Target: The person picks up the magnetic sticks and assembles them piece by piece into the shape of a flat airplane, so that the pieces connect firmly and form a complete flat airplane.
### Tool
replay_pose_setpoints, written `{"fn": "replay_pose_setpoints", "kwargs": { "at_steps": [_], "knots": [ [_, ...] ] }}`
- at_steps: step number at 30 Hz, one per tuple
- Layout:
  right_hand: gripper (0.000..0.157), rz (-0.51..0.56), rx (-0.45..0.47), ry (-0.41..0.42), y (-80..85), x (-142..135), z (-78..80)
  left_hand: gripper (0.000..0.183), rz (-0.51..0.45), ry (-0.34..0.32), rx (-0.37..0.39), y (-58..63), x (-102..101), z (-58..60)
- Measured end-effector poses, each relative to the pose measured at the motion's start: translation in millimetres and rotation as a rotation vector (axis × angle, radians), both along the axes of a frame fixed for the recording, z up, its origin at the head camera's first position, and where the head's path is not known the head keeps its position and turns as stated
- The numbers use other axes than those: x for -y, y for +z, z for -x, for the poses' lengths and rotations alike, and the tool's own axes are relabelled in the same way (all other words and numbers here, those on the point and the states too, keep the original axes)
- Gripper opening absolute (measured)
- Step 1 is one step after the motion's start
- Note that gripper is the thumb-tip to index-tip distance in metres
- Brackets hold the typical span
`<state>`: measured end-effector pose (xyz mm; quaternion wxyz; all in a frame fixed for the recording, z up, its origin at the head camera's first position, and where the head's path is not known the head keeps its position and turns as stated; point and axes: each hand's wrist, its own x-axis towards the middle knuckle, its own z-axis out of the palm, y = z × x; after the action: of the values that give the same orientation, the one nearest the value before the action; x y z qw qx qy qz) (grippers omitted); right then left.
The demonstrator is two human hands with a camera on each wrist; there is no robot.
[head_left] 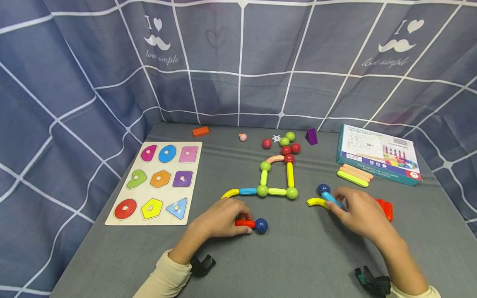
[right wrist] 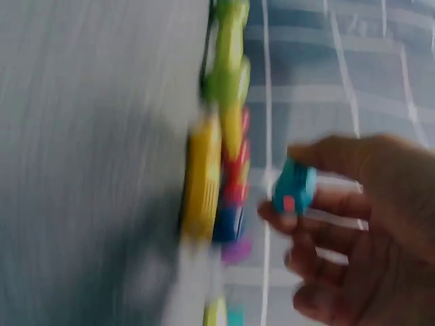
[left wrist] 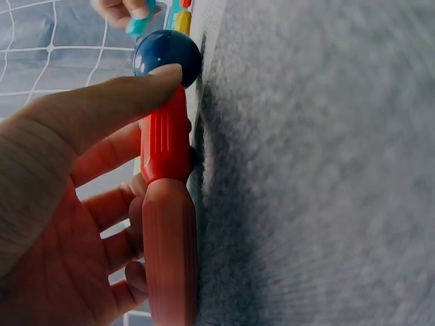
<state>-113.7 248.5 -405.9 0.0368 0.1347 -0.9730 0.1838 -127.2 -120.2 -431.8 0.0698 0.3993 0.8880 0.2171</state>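
My left hand (head_left: 223, 218) pinches a red magnetic rod (head_left: 244, 223) low over the table. A dark blue ball (head_left: 261, 226) sits on the rod's end, with my thumb tip against it in the left wrist view. There, a duller red-brown rod (left wrist: 170, 251) continues in line below the red rod. On the right, my right hand (head_left: 359, 211) holds a light blue rod (head_left: 331, 198) between thumb and fingers. Another dark blue ball (head_left: 323, 189) lies at that rod's far end in the head view. Just beside it is a curved yellow rod (head_left: 316, 202).
A figure of green balls (head_left: 262, 190) and coloured rods lies mid-table, with red balls (head_left: 285, 150) behind. The wooden shape puzzle (head_left: 112, 217) is at left. A toy box (head_left: 380, 153), spare rods (head_left: 352, 178) and red pieces (head_left: 386, 210) are at right.
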Motion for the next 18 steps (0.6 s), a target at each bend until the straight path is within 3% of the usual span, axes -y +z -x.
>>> {"fn": "replay_pose_setpoints", "kwargs": {
  "at_steps": [4,7,10,18],
  "knots": [
    [0.012,0.079,0.03,0.246,-6.3,43,-8.8,0.023,-0.022,-0.003,-0.023,-0.6,-2,-0.3],
    [0.011,0.085,0.061,0.366,-16.4,66,-11.5,0.023,-0.032,-0.013,-0.053,-1.3,-6,0.0],
    [0.011,0.064,0.077,0.415,-25.4,80,-11.3,0.021,-0.03,-0.03,-0.071,-1.6,-8,0.0],
    [0.011,0.075,0.103,0.438,-34.0,96,-9.8,0.018,-0.052,-0.057,-0.067,-0.9,-8,-0.7]
  ]
}}
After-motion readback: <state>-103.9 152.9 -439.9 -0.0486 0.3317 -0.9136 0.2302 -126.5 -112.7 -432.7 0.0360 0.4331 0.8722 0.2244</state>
